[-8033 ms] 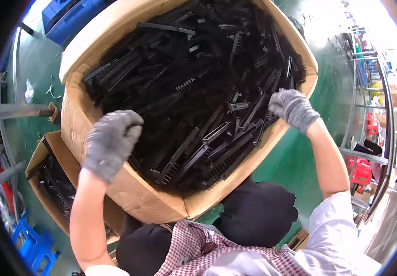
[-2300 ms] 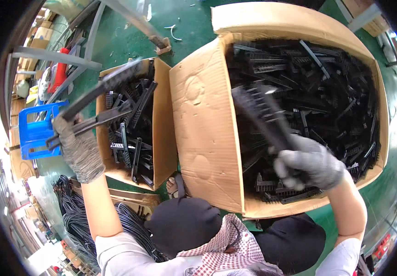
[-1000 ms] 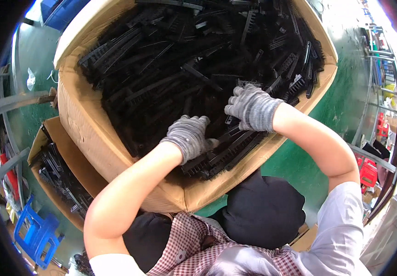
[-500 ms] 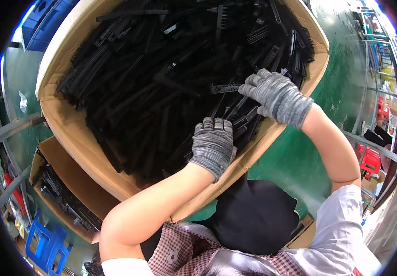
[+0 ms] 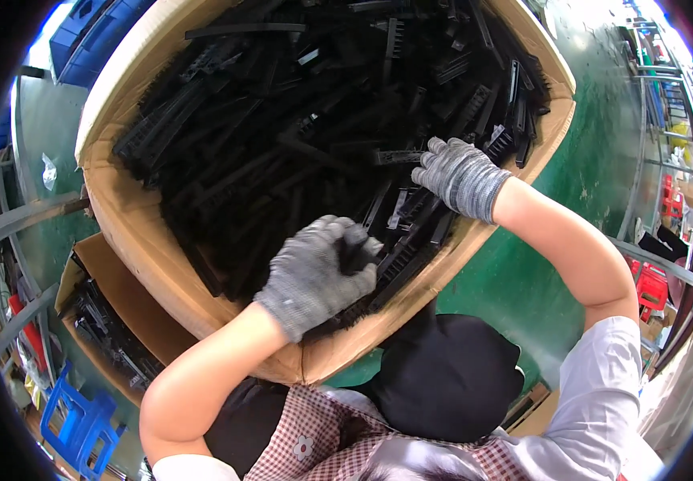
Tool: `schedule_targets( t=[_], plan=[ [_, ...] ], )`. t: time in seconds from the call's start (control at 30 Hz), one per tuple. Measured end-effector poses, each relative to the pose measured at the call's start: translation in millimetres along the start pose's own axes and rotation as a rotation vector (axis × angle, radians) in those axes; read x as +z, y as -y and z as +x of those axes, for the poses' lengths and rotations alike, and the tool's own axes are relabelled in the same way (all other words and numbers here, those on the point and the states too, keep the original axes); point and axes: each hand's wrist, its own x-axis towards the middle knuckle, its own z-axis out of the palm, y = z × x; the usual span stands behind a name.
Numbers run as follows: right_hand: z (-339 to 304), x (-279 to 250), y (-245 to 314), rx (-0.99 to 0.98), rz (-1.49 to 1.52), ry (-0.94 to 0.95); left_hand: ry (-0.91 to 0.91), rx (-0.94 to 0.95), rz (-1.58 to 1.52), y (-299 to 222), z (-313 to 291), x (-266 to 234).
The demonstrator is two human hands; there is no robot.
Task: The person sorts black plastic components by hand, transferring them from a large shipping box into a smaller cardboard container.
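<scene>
Both my hands wear grey knitted gloves and are inside a large cardboard box (image 5: 134, 232) heaped with black plastic strips (image 5: 234, 188). My left hand (image 5: 314, 276) is over the near side of the heap. Its thumb and fingers stand apart around a dark gap, where I see no distinct piece held. My right hand (image 5: 460, 178) is by the box's right wall, fingers bent down onto the pieces. A perforated black strip (image 5: 399, 157) meets its fingertips. The right thumb and whatever lies under that palm are hidden. Between my hands lie several toothed black strips (image 5: 399, 260).
A smaller cardboard box (image 5: 134, 313) with more black pieces stands at the lower left, near a blue stool (image 5: 82, 425). Metal rails (image 5: 38, 218) run along the left. Red stools (image 5: 650, 289) and shelving (image 5: 667, 104) are at the right. The floor is green.
My left hand has moved left and nearer to me, with thumb and fingers now parted. My right hand has shifted slightly left and nearer. The strips between them now show more fully.
</scene>
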Motion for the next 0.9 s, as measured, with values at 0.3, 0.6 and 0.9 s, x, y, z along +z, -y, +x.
schedule_targets(
  t=[0.3,0.6,0.9],
  plan=[
    [-10.4,-2.4,-2.4,-0.092,-0.004,0.034,-0.547,0.163,-0.107,-7.7,-80.3,-118.2],
    [-62.2,-124.3,25.2,-0.165,0.349,-0.197,-1.078,0.113,0.06,41.1,-229.1,-196.6],
    [7.5,-242.4,170.5,-0.29,1.538,-0.097,-1.483,-0.313,0.529,66.0,-353.7,-189.1]
  ],
)
